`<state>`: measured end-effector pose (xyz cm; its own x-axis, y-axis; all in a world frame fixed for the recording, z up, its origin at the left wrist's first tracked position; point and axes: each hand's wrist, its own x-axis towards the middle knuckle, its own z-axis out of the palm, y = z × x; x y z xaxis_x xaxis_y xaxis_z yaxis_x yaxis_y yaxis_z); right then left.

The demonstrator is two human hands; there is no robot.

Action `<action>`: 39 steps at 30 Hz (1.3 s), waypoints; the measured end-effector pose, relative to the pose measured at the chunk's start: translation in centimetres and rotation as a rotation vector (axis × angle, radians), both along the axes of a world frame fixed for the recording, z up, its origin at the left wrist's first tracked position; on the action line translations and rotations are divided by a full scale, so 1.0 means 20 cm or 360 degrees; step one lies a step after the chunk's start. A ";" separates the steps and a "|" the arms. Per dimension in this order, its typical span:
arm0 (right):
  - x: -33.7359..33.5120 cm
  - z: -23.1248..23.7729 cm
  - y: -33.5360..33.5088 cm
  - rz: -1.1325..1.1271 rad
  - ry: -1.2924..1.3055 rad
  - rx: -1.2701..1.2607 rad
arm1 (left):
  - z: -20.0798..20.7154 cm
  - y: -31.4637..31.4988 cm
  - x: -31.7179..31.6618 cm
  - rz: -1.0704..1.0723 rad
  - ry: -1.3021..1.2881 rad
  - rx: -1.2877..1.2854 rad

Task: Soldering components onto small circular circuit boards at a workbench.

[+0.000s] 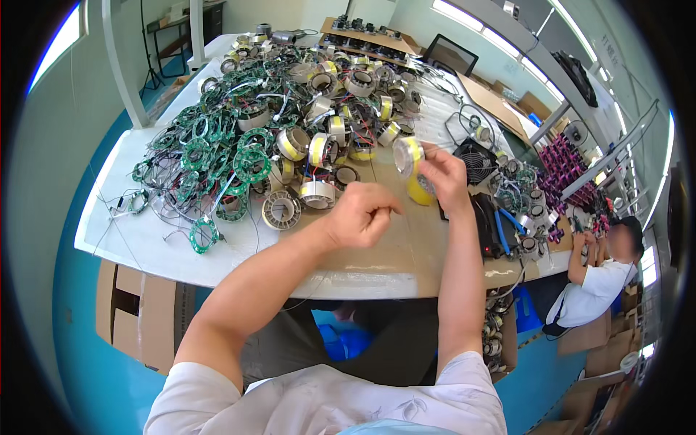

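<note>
My right hand point(446, 178) is raised over the right part of the table and grips a silvery ring with a yellow band point(407, 157), which looks like a motor stator. Just below it is a round yellow thing point(420, 191), perhaps a roll of tape, partly hidden by my fingers. My left hand point(362, 216) is closed above the brown board point(377, 259), fingers curled and pressed together. Whatever it may hold is too small to see. Left of it stand several banded stators, the nearest being a bare-faced one point(281, 210).
Green ring-shaped circuit boards point(251, 164) with tangled wires heap the table's left side. Blue-handled pliers point(509, 222) lie at right beside a black fan point(478, 161). More stators pile up farther right. Another person point(591, 293) works at far right. Cardboard boxes point(141, 315) stand below the table.
</note>
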<state>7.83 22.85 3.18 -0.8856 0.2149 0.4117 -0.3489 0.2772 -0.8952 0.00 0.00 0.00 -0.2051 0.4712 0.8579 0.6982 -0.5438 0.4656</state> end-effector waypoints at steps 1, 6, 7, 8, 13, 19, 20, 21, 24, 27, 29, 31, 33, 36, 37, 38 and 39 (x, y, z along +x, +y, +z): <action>0.00 -0.04 -0.06 0.0012 0.0165 0.0203 | 0.03 -0.04 -0.02 0.0075 -0.0018 0.0036; 0.17 -0.04 -0.20 -0.0209 0.0141 0.1179 | 0.07 0.00 0.06 0.0198 0.0148 0.0236; 0.17 -0.04 -0.21 -0.0210 0.0175 0.1267 | 0.08 -0.01 0.06 0.0238 0.0149 0.0234; 0.18 -0.07 -0.23 -0.0136 0.0079 0.1238 | 0.09 -0.03 0.05 0.0315 0.0172 0.0208; 0.20 -0.08 -0.28 -0.0116 -0.0112 0.1387 | 0.25 -0.14 -0.08 0.0844 -0.0467 0.0145; 0.19 -0.11 -0.23 -0.0168 -0.0266 0.1340 | 0.51 -0.60 -0.27 0.1694 0.0181 -0.1384; 0.19 -0.11 -0.23 -0.0153 -0.0307 0.1355 | 0.49 -0.63 -0.27 0.1756 0.0256 -0.1546; 0.19 -0.11 -0.23 -0.0150 -0.0295 0.1340 | 0.47 -0.65 -0.25 0.1781 0.0256 -0.1708; 0.20 -0.10 -0.22 -0.0161 -0.0291 0.1310 | 0.35 -0.69 -0.23 0.1766 0.0560 -0.1629; 0.20 -0.11 -0.21 -0.0162 -0.0236 0.1341 | 0.32 -0.72 -0.30 0.1796 0.0605 -0.1588; 0.19 -0.12 -0.20 -0.0142 -0.0212 0.1339 | 0.40 -0.72 -0.32 0.1736 0.0427 -0.1527; 0.19 -0.13 -0.21 -0.0138 -0.0212 0.1337 | 0.48 -0.76 -0.39 0.1687 0.0227 -0.1275; 0.19 -0.12 -0.22 -0.0125 -0.0206 0.1333 | 0.56 -0.79 -0.42 0.1876 0.0115 -0.0756; 0.21 -0.09 -0.22 -0.0099 -0.0261 0.1324 | 0.72 -0.78 -0.35 0.1925 0.0555 0.0407; 0.21 -0.08 -0.22 -0.0110 -0.0262 0.1304 | 0.73 -0.78 -0.39 0.1841 0.0486 0.0423; 0.22 -0.08 -0.22 -0.0121 -0.0263 0.1285 | 0.74 -0.79 -0.42 0.1755 0.0416 0.0438; 0.23 -0.08 -0.21 -0.0125 -0.0265 0.1283 | 0.74 -0.76 -0.40 0.1673 0.0341 0.0358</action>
